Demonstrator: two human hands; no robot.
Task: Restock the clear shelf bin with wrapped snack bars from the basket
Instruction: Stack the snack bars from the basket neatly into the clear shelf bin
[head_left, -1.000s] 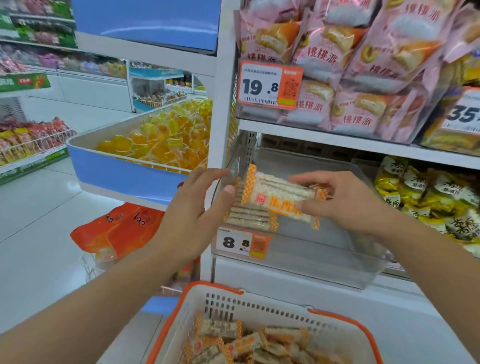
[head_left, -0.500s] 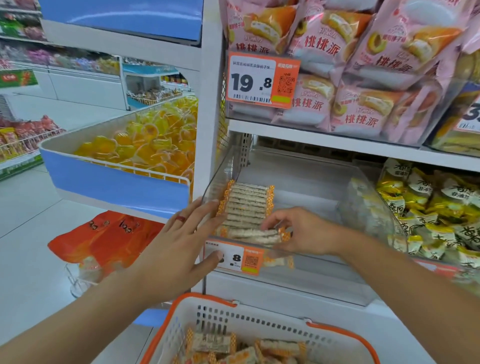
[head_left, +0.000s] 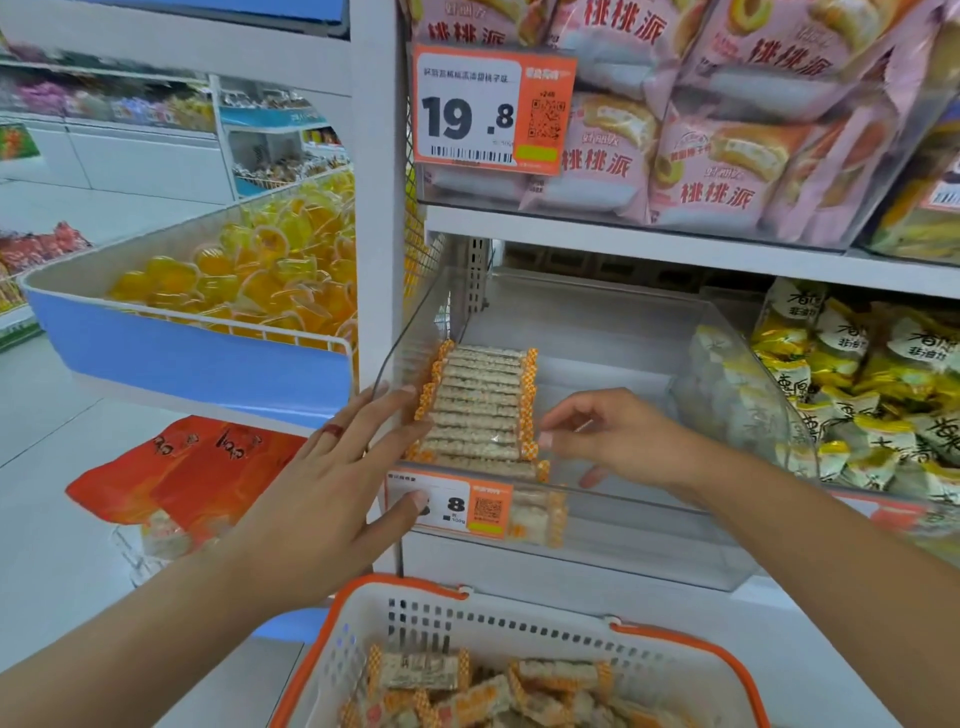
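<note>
both hands at the clear bin, row of bars laid in

the left hand (head_left: 332, 483) reaches up from the lower left, palm down, fingers straight and slightly spread. its fingertips lie against the clear shelf bin's (head_left: 649, 540) left front corner, just beside the row of snack bars (head_left: 480, 405), and the thumb covers part of the orange price tag (head_left: 457, 506) on the bin's front. the right hand (head_left: 618, 441) reaches over the front wall into the bin, fingers loosely curled and holding nothing, fingertips just beside the row's right ends.

the bars lie side by side along the bin's left wall. the basket (head_left: 519, 623), white with an orange rim, sits low in view, cut off by the bottom edge, with more bars in it. whether the right fingertips touch the wrappers is unclear. the tag's first digit is hidden.

a second ago both hands held one bar above the bin; now it lies in the row and neither hand holds anything.
</note>
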